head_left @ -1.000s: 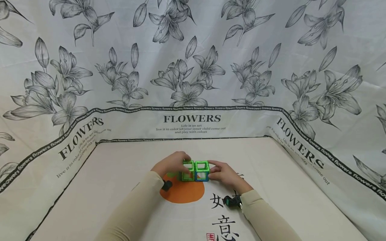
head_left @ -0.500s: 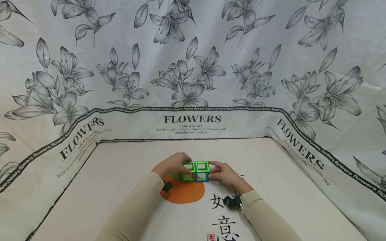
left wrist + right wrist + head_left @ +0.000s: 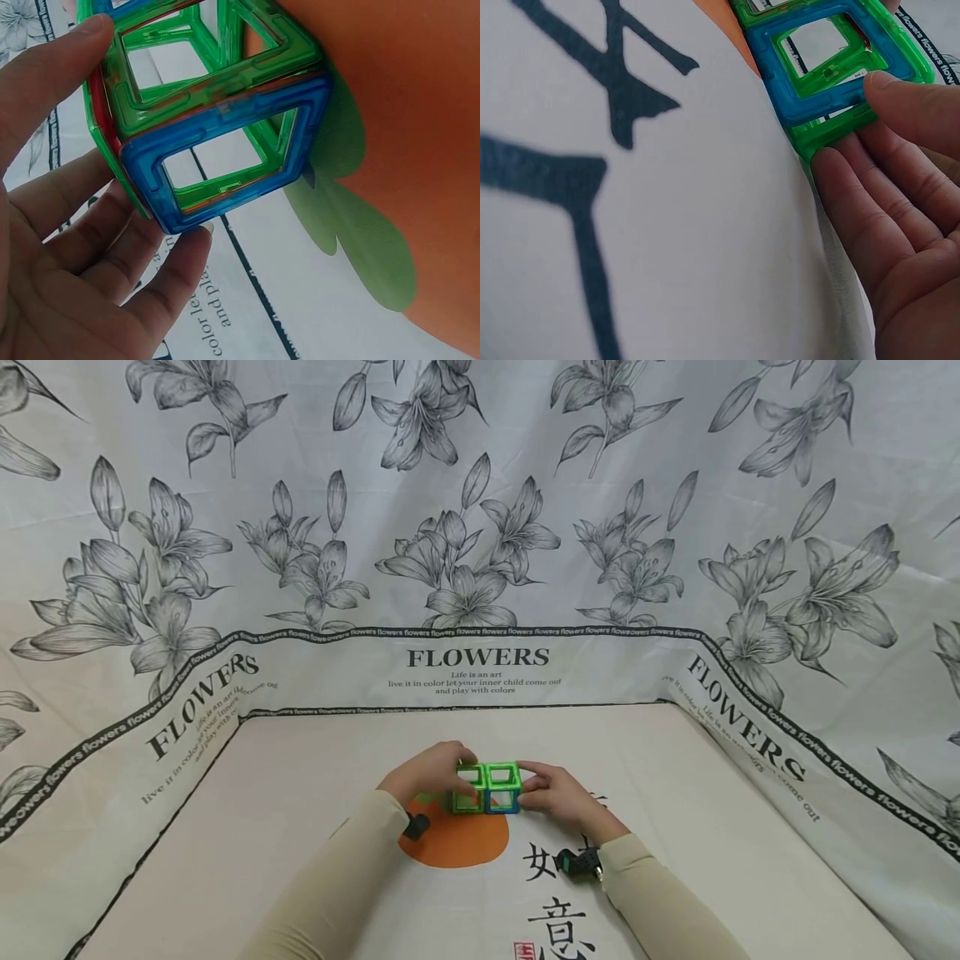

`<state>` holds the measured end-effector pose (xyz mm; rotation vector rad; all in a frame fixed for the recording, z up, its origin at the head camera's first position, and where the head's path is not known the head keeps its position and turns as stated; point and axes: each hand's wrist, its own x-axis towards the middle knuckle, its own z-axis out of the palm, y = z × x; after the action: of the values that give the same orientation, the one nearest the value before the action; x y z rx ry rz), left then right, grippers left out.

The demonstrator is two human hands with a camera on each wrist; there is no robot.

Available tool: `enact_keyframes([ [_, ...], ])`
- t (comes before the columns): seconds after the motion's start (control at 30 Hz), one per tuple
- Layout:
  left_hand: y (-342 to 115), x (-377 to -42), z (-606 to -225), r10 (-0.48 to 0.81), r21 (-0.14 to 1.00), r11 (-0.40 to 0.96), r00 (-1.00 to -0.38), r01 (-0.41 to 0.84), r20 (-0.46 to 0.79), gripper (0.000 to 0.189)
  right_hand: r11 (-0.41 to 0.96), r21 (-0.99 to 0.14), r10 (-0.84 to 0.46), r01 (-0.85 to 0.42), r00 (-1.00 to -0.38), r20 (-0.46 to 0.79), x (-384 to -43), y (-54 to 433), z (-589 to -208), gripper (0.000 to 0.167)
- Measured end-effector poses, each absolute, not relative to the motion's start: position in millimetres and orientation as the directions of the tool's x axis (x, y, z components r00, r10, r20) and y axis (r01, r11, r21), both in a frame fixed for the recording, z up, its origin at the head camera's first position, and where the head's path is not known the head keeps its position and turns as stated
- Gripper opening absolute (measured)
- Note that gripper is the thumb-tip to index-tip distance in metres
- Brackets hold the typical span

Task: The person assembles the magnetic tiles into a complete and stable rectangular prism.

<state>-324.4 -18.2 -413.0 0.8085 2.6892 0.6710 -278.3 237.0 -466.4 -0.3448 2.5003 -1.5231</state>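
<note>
Two open-framed cubes of magnetic tiles stand side by side, touching, in the head view. My left hand (image 3: 431, 770) holds the left cube (image 3: 468, 811), thumb at its front and fingers behind. In the left wrist view, a blue square tile (image 3: 139, 169) forms that cube's near side, with green tiles around it and a red edge under the thumb. My right hand (image 3: 564, 795) pinches the right cube (image 3: 502, 766), green on top with a blue tile (image 3: 771, 67) in front. In the right wrist view, the thumb presses the blue frame and the fingers reach around the green side.
The cubes stand on a white cloth (image 3: 315, 793) with a printed orange round shape (image 3: 457, 843) and black brush characters (image 3: 558, 922). Behind rises a flower-printed curtain (image 3: 480, 672) that also closes in both sides.
Both hands keep their hold on the cubes and stay in place. The whole head view has shifted only slightly.
</note>
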Motion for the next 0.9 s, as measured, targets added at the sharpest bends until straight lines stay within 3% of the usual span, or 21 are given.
enact_keyframes([
  [0.67, -19.0, -321.6, -411.7, 0.567, 0.486, 0.747, -0.817, 0.453, -0.11, 0.058, 0.449, -0.887, -0.306, -0.109, -0.951, -0.038, -278.6, 236.8, -465.2, 0.068],
  [0.9, -19.3, -321.7, -411.0, 0.568, 0.495, 0.743, -0.816, 0.45, -0.11, 0.058, 0.461, -0.883, -0.267, -0.087, -0.962, -0.045, -277.6, 228.2, -460.7, 0.075],
])
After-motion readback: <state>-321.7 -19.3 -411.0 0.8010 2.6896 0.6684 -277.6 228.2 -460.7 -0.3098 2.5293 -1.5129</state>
